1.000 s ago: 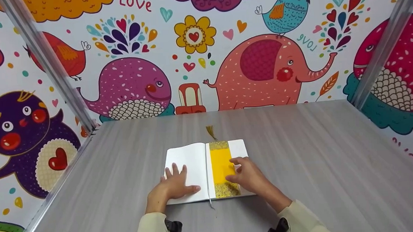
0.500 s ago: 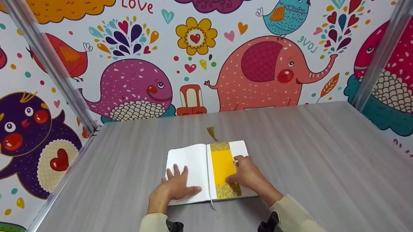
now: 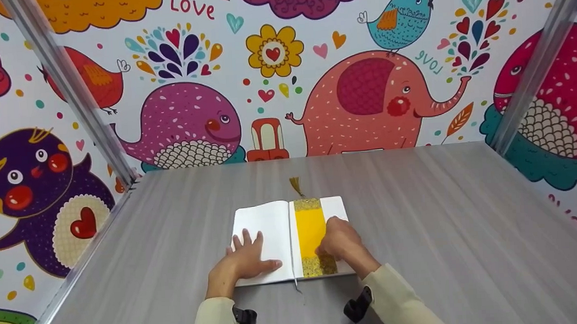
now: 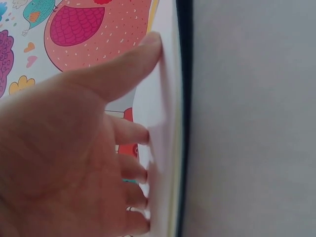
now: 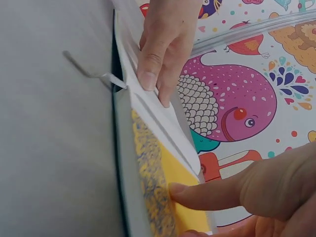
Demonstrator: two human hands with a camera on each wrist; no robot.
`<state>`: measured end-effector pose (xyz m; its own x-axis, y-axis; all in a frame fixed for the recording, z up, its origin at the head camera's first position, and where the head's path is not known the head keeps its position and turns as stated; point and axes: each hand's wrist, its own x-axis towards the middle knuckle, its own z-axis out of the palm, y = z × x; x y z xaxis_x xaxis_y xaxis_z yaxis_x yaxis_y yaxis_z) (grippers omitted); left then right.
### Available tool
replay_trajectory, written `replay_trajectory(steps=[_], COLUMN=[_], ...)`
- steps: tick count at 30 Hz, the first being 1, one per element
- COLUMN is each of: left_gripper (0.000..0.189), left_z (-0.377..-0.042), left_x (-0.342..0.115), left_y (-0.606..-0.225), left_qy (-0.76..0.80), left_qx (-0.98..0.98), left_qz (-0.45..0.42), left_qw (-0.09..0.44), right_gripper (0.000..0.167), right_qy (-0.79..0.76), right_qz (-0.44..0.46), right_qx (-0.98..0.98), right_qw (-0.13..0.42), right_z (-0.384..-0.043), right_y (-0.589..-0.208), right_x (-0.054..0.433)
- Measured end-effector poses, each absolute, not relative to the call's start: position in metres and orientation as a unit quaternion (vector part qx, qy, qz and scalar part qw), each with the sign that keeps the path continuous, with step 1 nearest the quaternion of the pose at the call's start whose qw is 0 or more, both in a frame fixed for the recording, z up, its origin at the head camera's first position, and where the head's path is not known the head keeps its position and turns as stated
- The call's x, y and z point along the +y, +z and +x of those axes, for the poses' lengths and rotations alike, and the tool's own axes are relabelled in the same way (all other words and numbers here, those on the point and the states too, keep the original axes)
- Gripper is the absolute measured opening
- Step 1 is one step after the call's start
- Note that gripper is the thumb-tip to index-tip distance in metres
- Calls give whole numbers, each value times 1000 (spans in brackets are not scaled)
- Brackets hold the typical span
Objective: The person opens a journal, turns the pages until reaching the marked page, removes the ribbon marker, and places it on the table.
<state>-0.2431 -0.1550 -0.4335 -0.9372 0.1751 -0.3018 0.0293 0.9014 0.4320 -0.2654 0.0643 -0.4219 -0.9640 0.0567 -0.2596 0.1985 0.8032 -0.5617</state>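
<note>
An open notebook (image 3: 262,217) with blank white pages lies on the table. On its right page is a yellow bookmark (image 3: 310,230) with patterned gold ends. Its tassel (image 3: 295,185) sticks out past the top edge. My left hand (image 3: 247,262) rests on the left page, fingers spread and thumb near the fold. My right hand (image 3: 343,240) is at the bookmark's right edge, fingers curled. In the right wrist view the thumb (image 5: 180,191) touches the bookmark's face, and a second fingertip (image 5: 195,233) sits at its edge; the other fingers are mostly hidden.
A thin ribbon marker (image 3: 296,285) hangs from the notebook's bottom edge onto the grey table (image 3: 173,227). Behind and at both sides stand walls (image 3: 275,98) printed with cartoon animals. Metal posts (image 3: 535,60) mark the corners.
My right hand has turned and drawn its fingers in at the bookmark's right edge, its forearm swinging left. My left hand stays on the left page.
</note>
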Motion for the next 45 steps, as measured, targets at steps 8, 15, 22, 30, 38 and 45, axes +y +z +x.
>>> replay_trajectory(steps=[8, 15, 22, 30, 38, 45], left_gripper=[93, 93, 93, 92, 92, 93], left_z=[-243, -245, -244, -244, -243, -243], left_x=[-155, -154, -156, -154, -154, -154], left_y=[-435, -436, -434, -433, -433, -434], left_qy=[211, 213, 219, 227, 227, 229], left_qx=[962, 961, 959, 956, 957, 956], left_qz=[52, 55, 52, 47, 48, 41], left_qw=[166, 167, 175, 178, 176, 178], right_gripper=[52, 39, 34, 32, 36, 37], right_qy=[-316, -377, -432, -457, -482, -511], right_qz=[80, 96, 113, 103, 87, 81], right_qx=[934, 909, 885, 873, 860, 842], right_qw=[145, 146, 129, 134, 146, 156], right_z=[-271, -273, -273, -276, -279, -282], right_y=[-423, -429, -433, -433, -434, -438], right_x=[67, 75, 80, 89, 92, 93])
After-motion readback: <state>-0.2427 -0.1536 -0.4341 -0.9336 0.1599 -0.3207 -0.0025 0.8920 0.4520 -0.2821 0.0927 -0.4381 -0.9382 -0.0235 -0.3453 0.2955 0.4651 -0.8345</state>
